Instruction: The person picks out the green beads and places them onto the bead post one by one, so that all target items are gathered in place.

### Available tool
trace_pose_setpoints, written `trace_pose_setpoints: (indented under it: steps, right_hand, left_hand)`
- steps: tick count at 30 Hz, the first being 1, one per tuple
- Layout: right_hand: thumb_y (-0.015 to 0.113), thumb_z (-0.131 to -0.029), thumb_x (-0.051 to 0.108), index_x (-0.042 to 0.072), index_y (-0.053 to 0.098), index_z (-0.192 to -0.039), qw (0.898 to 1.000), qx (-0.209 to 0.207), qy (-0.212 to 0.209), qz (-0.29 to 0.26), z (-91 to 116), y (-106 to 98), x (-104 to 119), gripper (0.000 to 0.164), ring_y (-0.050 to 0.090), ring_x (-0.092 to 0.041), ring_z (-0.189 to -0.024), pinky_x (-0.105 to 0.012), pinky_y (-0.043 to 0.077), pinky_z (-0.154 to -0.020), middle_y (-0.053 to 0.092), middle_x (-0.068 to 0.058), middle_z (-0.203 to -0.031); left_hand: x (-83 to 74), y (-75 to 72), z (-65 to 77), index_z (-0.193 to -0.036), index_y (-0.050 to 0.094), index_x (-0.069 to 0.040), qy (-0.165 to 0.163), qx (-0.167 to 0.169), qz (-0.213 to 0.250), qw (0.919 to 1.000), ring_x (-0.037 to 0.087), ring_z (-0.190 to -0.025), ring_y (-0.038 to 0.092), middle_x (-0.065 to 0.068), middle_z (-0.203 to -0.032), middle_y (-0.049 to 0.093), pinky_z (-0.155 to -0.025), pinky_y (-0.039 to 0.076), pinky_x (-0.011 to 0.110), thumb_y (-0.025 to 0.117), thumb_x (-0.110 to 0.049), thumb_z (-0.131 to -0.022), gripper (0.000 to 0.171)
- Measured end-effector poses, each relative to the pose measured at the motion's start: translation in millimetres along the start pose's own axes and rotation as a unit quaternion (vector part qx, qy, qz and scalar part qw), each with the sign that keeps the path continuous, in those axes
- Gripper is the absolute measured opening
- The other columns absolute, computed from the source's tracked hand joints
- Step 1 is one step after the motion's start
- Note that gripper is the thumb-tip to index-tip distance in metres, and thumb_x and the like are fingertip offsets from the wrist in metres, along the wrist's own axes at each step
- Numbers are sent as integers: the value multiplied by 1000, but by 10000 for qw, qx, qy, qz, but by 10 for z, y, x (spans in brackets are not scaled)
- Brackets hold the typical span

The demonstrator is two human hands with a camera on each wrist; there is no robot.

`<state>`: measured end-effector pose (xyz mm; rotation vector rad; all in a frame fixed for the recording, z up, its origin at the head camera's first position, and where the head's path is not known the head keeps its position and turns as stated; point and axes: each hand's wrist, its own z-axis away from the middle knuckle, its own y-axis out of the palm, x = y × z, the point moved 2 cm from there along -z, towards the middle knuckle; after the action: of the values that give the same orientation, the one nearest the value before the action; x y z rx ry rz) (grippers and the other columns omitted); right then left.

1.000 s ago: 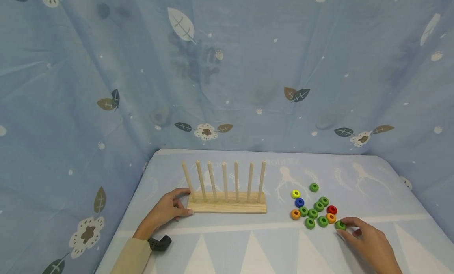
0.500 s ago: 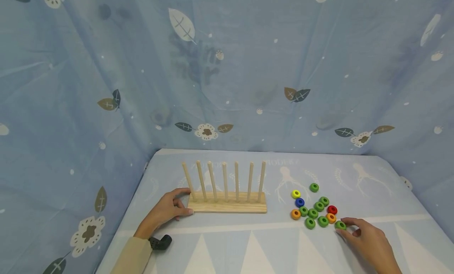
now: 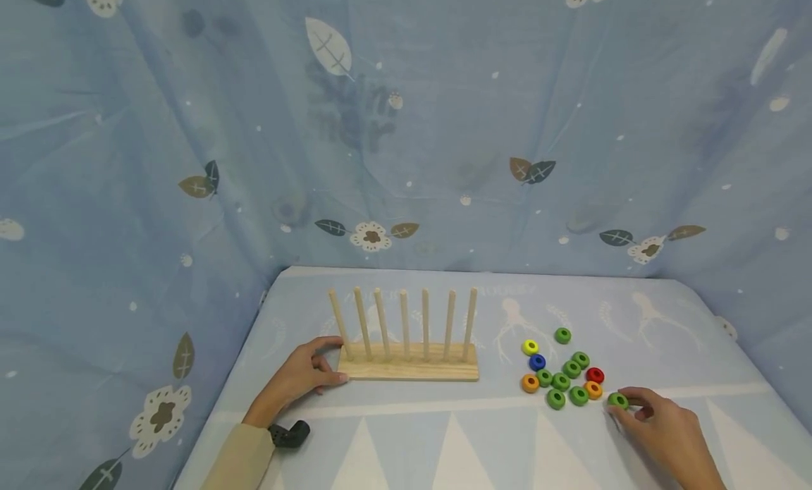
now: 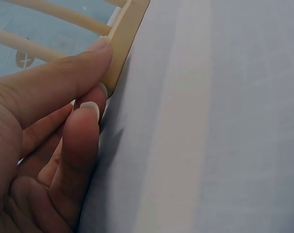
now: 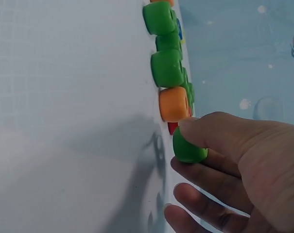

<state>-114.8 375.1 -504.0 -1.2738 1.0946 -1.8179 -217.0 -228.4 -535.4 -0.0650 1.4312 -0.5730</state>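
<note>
A pale wooden rack with a row of upright pegs stands at the middle left of the table. My left hand grips its left end between thumb and fingers; the left wrist view shows the thumb on the base's edge. At the right, my right hand pinches a green bead between thumb and forefinger, beside the loose group. That group holds several green beads, two orange ones, a red bead, a blue bead and a yellow bead. No beads sit on the pegs.
A patterned cloth covers the table. Blue printed curtains hang behind it and along both sides. A black band with a device is on the left wrist.
My right hand has drawn the green bead slightly right, apart from the orange bead near it. The left hand stays on the rack's end.
</note>
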Motion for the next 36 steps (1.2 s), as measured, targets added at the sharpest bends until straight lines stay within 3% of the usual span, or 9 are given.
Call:
trace_pose_setpoints:
  steps: [7, 13, 21, 26, 36]
  right_hand:
    - [83, -87, 34, -2, 67, -121, 9958, -636, -651, -64, 50, -130, 50, 51, 65, -23, -76, -42, 51, -63, 73, -21, -105]
    - [84, -86, 29, 0, 71, -117, 9849, -1275, -1170, -67, 109, -239, 210, 44, 66, -23, -73, -35, 48, -59, 74, -21, -99]
    - [86, -86, 26, 3, 74, -117, 9759, -1513, -1560, -182, 125, -393, 496, 41, 65, -20, -68, -32, 50, -56, 72, -8, -86]
    - [85, -88, 27, 4, 73, -120, 9717, -1563, -1730, -365, 131, -484, 737, 41, 64, -19, -69, -25, 49, -55, 70, -4, -85]
    - [84, -89, 28, 10, 73, -122, 9612, -1596, -2188, -534, 121, -611, 1150, 39, 64, -19, -73, -23, 51, -57, 70, -4, -91]
  left_hand:
    - [-5, 14, 7, -150, 50, -8, 22, -44, 68, 10000, 21, -57, 55, 11, -71, 64, -54, 52, 34, 90, -17, -82, 79]
    - [-24, 26, 31, -151, 49, -7, 80, -83, 164, 9998, 20, -57, 54, 11, -71, 64, -53, 51, 32, 89, -14, -82, 81]
    - [-30, 35, 43, -150, 50, -7, 56, -85, 207, 9997, 21, -56, 53, 12, -71, 63, -53, 50, 33, 90, -14, -81, 80]
    - [-19, 32, 40, -149, 52, -7, 70, -107, 164, 9998, 20, -56, 53, 11, -70, 62, -53, 51, 32, 90, -14, -80, 79]
    - [-26, 29, 36, -148, 53, -7, 115, -115, 68, 9998, 19, -55, 53, 11, -69, 63, -53, 50, 33, 90, -16, -81, 78]
